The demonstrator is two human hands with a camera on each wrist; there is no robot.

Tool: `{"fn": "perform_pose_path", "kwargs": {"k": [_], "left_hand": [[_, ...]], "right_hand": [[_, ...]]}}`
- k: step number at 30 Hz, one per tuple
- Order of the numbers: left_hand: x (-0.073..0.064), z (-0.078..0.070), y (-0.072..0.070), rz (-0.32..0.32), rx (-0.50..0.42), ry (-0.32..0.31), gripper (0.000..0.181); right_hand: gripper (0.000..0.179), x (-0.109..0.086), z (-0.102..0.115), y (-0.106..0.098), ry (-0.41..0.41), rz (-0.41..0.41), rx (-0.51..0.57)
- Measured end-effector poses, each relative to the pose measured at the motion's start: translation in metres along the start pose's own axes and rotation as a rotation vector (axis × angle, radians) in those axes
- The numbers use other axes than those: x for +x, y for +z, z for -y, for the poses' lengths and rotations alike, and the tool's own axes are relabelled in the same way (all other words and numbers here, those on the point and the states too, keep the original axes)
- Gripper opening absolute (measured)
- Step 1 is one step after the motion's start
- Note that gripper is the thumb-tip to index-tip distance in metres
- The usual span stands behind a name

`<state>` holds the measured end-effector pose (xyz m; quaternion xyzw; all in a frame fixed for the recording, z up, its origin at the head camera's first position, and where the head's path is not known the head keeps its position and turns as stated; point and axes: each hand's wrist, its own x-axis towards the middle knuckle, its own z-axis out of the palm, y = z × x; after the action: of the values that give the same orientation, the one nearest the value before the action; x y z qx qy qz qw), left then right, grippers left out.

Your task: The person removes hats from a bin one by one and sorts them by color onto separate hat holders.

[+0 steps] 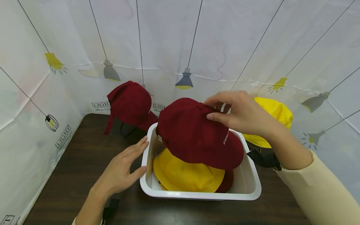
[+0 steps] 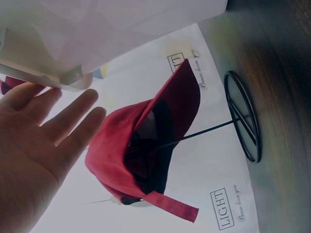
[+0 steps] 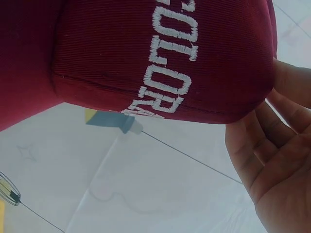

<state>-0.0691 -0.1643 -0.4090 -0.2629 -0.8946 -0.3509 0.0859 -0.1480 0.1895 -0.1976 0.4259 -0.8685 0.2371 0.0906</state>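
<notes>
A dark red baseball cap (image 1: 194, 134) with white lettering is tilted above the white plastic bin (image 1: 202, 195). My right hand (image 1: 239, 112) pinches its crown between thumb and fingers. In the right wrist view the embroidered front of that cap (image 3: 165, 63) fills the upper part, with my fingers at the edge of the crown. With fairly straight fingers my left hand (image 1: 121, 168) touches the bin's left rim. Inside the bin lie a yellow bucket hat (image 1: 188, 175) and, partly hidden under it, something dark red (image 1: 226, 181).
Behind the bin on the left, another red cap (image 1: 129, 103) hangs on a black wire stand (image 2: 243, 116). A yellow hat (image 1: 274, 114) stands at the right, partly behind my right forearm. Printed white sheeting (image 1: 163, 37) walls off the back and sides of the dark wooden table (image 1: 70, 187).
</notes>
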Motion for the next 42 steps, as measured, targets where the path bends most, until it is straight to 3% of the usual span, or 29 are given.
{"fn": "perform_pose_path", "kwargs": {"k": [12, 27, 34, 42], "left_hand": [[0.000, 0.002, 0.003, -0.004, 0.017, 0.005, 0.073], [-0.002, -0.003, -0.001, -0.017, 0.022, 0.026, 0.074], [-0.001, -0.005, -0.001, -0.017, 0.014, 0.040, 0.076], [-0.001, -0.006, -0.001, -0.020, 0.015, 0.041, 0.075]], "right_hand": [[0.022, 0.036, -0.002, -0.013, 0.029, -0.024, -0.022], [0.024, 0.092, -0.008, -0.019, 0.151, -0.085, -0.045], [0.026, 0.114, -0.014, -0.007, 0.206, -0.144, 0.008], [0.029, 0.145, -0.021, 0.022, 0.233, -0.177, 0.106]]}}
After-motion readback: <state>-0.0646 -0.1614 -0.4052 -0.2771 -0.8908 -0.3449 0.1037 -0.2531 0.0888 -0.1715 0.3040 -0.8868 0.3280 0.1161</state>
